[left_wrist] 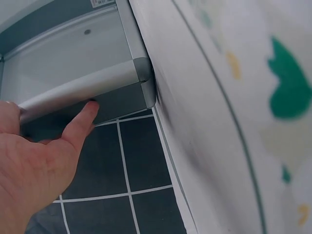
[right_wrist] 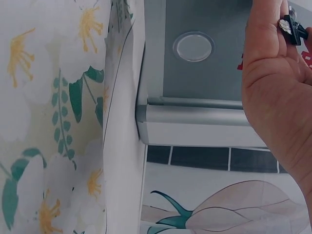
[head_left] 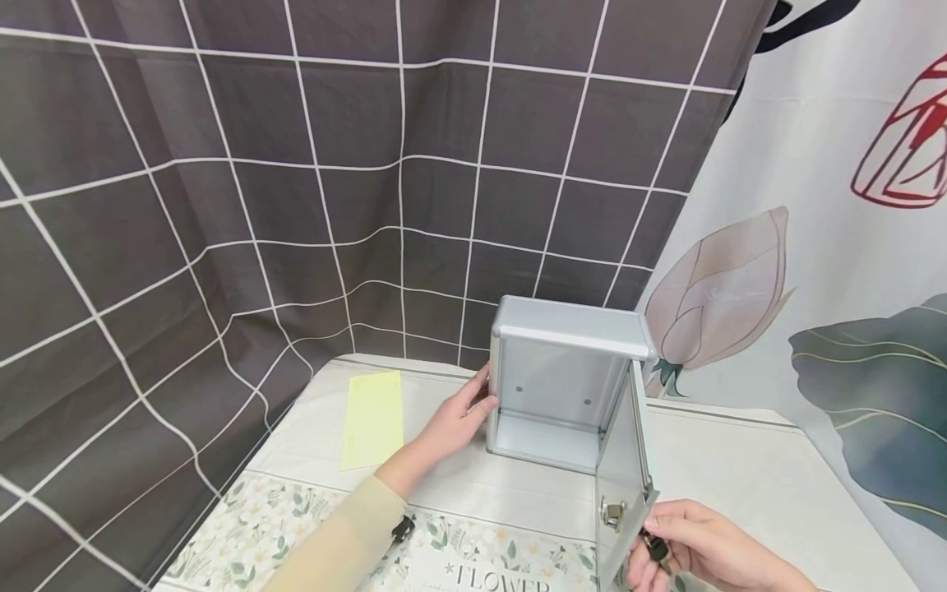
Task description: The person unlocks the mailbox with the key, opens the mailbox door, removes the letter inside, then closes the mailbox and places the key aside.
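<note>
A light grey metal box (head_left: 577, 316) stands on the table with its hinged door (head_left: 625, 460) swung out toward me; inside, its floor and back wall are bare. My left hand (head_left: 453, 421) rests against the box's left side, fingers along the wall and thumb near the front edge; in the left wrist view, the left hand (left_wrist: 44, 165) touches the frame. At the door's free edge, my right hand (head_left: 695, 543) holds small black-headed keys (head_left: 654, 547). A lock (head_left: 612, 514) is fixed to the door's inner face. The right wrist view shows the right hand (right_wrist: 273, 63) beside the door's outer face.
A yellow paper slip (head_left: 372, 419) lies on the table left of the box. The white tablecloth (head_left: 710, 460) has a flower-printed front band (head_left: 281, 510). Behind hangs a dark curtain (head_left: 355, 107) with a white grid, and at right a white printed cloth (head_left: 799, 164).
</note>
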Demonstrator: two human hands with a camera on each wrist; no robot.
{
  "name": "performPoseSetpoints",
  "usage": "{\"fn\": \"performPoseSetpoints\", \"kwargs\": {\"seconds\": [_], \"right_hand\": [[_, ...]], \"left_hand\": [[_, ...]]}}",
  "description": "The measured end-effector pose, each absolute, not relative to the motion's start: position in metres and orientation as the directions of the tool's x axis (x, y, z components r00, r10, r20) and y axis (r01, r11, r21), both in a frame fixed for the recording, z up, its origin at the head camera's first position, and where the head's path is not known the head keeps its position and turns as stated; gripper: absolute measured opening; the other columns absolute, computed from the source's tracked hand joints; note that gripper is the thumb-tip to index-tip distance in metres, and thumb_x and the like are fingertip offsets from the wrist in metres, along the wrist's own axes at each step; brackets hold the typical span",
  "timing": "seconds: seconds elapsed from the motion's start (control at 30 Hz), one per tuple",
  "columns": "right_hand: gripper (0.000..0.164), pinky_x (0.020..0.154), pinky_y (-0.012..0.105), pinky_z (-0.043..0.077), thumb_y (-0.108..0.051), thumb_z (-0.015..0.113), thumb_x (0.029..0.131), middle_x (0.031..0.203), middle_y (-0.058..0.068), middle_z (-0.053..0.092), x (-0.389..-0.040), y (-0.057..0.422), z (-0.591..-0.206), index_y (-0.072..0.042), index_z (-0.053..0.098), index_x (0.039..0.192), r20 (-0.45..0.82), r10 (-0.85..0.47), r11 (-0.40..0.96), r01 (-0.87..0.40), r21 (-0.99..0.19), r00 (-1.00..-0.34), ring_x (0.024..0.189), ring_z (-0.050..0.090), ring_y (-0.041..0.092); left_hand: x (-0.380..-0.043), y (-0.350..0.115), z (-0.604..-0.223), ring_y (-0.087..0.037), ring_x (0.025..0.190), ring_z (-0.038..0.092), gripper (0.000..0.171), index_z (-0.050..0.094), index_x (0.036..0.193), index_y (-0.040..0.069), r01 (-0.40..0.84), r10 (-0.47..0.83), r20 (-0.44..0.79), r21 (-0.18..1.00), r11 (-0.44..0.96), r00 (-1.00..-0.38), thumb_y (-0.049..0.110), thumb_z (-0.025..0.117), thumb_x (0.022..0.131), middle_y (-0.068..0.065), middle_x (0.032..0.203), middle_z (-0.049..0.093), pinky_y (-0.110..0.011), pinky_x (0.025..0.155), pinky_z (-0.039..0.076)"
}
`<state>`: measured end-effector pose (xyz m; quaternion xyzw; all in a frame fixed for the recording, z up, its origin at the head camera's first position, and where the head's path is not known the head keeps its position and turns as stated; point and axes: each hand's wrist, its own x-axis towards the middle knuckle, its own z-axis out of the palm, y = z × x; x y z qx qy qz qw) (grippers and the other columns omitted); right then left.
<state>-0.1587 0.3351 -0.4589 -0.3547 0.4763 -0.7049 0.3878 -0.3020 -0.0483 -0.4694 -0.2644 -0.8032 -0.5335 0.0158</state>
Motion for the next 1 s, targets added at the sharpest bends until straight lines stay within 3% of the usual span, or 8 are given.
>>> {"fn": "performPoseSetpoints", "kwargs": {"seconds": [0.6,0.83,1.0], "right_hand": [[0.048,0.097,0.026,0.064,-0.001,0.009,0.119,0.125,0.014,0.08,-0.156,0.322,-0.46,0.035,0.04,0.126,0.139,-0.878,-0.266,0.226,-0.937,-0.459,0.111,0.075,0.014],[0.054,0.097,0.027,0.065,-0.001,0.011,0.12,0.125,0.017,0.08,-0.154,0.316,-0.457,0.02,0.058,0.136,0.121,-0.867,-0.28,0.271,-0.921,-0.483,0.112,0.077,0.015],[0.053,0.097,0.027,0.065,0.0,0.013,0.12,0.125,0.02,0.08,-0.153,0.309,-0.455,0.018,0.059,0.139,0.116,-0.86,-0.282,0.273,-0.92,-0.497,0.113,0.078,0.018]], "left_hand": [[-0.302,-0.047,-0.47,-0.034,0.156,0.05,0.067,0.028,0.179,0.029,0.412,0.395,0.286,0.866,0.284,-0.873,0.041,0.054,0.119,-0.013,0.172,0.047,-0.05,0.123,0.049],[-0.301,-0.047,-0.469,-0.033,0.157,0.049,0.067,0.027,0.179,0.03,0.404,0.407,0.27,0.867,0.29,-0.873,0.043,0.053,0.119,-0.012,0.174,0.045,-0.05,0.124,0.048],[-0.302,-0.048,-0.47,-0.032,0.156,0.05,0.067,0.027,0.179,0.029,0.398,0.406,0.266,0.872,0.285,-0.874,0.043,0.053,0.119,-0.012,0.174,0.045,-0.047,0.119,0.054]]}}
